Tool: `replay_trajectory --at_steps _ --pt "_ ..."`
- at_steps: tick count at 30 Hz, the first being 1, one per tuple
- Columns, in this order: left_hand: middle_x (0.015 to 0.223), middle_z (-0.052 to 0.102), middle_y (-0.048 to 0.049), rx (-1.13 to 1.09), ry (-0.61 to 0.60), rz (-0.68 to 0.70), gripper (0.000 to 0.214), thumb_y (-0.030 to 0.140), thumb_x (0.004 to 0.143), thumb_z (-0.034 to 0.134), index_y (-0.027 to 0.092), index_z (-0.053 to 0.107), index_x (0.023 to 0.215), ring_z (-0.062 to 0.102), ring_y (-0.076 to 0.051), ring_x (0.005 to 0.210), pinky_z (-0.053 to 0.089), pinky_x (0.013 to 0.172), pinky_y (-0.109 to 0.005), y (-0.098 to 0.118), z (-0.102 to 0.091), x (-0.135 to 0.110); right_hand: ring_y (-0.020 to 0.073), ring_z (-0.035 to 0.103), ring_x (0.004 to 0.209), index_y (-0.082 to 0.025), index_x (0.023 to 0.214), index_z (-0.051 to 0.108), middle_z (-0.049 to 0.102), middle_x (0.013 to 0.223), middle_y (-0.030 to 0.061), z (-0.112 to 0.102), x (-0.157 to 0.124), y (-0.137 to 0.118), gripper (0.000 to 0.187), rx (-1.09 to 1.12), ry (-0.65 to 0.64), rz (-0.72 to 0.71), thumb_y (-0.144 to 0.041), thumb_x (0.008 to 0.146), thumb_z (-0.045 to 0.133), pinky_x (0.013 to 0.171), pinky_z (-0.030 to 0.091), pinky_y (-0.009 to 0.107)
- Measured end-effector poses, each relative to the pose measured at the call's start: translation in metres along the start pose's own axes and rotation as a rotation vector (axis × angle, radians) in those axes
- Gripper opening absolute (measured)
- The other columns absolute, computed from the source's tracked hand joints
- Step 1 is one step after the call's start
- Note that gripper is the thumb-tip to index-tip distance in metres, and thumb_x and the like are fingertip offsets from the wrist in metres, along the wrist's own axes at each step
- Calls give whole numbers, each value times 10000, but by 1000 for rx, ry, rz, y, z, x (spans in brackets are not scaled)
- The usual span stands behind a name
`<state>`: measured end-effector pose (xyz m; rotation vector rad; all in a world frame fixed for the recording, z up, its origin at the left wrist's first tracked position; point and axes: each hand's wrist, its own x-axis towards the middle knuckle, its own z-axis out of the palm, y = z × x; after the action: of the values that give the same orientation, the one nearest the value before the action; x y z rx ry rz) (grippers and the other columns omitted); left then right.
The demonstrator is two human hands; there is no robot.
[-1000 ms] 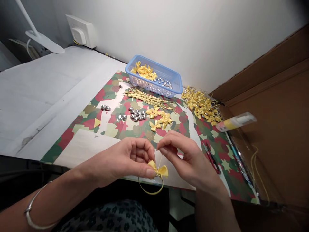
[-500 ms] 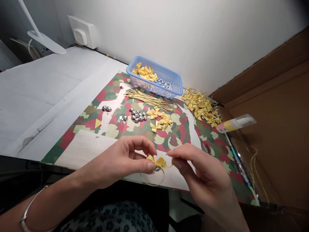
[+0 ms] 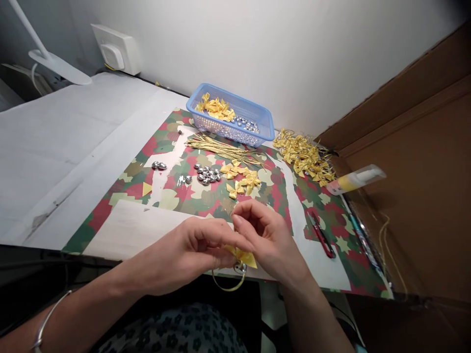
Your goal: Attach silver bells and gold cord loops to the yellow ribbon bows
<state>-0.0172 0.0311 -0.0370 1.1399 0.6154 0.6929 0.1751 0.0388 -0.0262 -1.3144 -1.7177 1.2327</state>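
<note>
Here both hands' fingers point(image 3: 221, 240) pinch the half-hidden yellow bow point(image 3: 246, 257).

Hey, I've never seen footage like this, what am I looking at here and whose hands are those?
The view comes from a camera worn on a person's head, looking down at their own hands. The left hand and right hand together pinch a small yellow bow with a thin gold loop hanging under it. On the patterned mat lie loose bows, silver beads, gold strings, a blue basket, red scissors and a glue tube.
</note>
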Motion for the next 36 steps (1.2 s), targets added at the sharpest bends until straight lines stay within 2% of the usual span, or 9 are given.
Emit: replay_trajectory --at_steps 2,7,10,16,22,29,33,36 --pt "910 709 -22 37 -16 20 270 59 909 657 233 855 965 605 -140 808 471 704 -227 1 -1 1 115 450 634 -211 870 585 517 732 -36 -1 1 2 132 -13 -21 16 -253 990 548 560 363 258" --pt "867 731 -26 39 9 0 120 158 909 729 195 842 902 612 -134 764 473 675 -222 2 0 3 117 461 633 -210 843 579 510 697 -44 -6 0 3 157 -46 -35 22 -253 990 545 570 363 260" --pt "839 735 -21 67 18 -15 106 139 903 725 176 812 855 621 -139 773 482 698 -224 1 1 3 114 466 628 -210 847 583 513 695 -47 -9 0 5 148 -47 -22 15 -253 986 556 576 370 255" --pt "795 715 -19 108 16 -55 86 143 890 722 162 787 836 610 -147 749 479 685 -234 2 1 5 118 475 635 -212 870 590 526 713 -41 -7 2 8 120 -67 30 -20 -247 981 561 576 383 248" --pt "757 707 -21 60 -4 -72 75 151 862 745 154 789 801 590 -138 699 476 647 -234 4 5 5 142 532 668 -211 848 588 627 789 5 -2 5 6 125 -302 131 -129 -177 955 532 593 396 264" --pt "781 700 -20 86 -15 -34 100 139 891 717 150 777 811 588 -133 727 477 672 -226 4 4 8 182 553 733 -215 829 579 627 794 27 -1 7 14 141 -393 203 -119 -162 942 513 681 415 300" --pt "802 703 -9 59 3 -49 61 183 909 729 170 777 874 595 -133 752 483 691 -221 2 3 7 178 562 743 -213 858 576 609 794 23 -6 3 23 131 -348 236 -83 -199 975 519 679 439 296" --pt "858 701 3 47 85 -69 127 231 906 755 219 773 1031 617 -140 775 503 696 -226 0 3 3 135 527 649 -226 916 586 567 753 -14 -14 -6 21 131 -64 241 -31 -309 1013 557 576 436 246"
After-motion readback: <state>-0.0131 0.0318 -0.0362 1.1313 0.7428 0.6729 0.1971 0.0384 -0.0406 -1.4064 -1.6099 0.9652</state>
